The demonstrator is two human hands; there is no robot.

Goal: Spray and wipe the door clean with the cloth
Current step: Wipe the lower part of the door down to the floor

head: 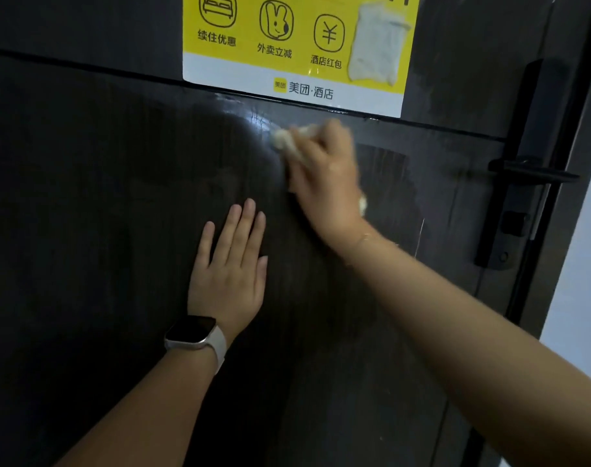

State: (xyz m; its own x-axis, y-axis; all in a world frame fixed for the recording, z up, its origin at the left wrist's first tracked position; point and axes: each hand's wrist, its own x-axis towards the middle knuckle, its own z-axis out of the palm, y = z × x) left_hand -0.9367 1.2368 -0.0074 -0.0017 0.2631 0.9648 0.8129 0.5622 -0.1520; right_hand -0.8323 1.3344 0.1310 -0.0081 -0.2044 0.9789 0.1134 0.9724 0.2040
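The right hand (324,176), blurred, grips a pale cloth (289,143) bunched under its curled fingers and presses it on the dark door (85,197) just below the groove that crosses the panel, toward the door's handle edge. The left hand (231,264), with a smartwatch (194,332) on its wrist, lies flat on the door below it, fingers straight and close together. Above the groove a yellow sticker (297,38) reads 美团·酒店, with icons captioned 续住优惠, 外卖立减 and 酒店红包; a black lever handle (530,171) sits at the right edge.
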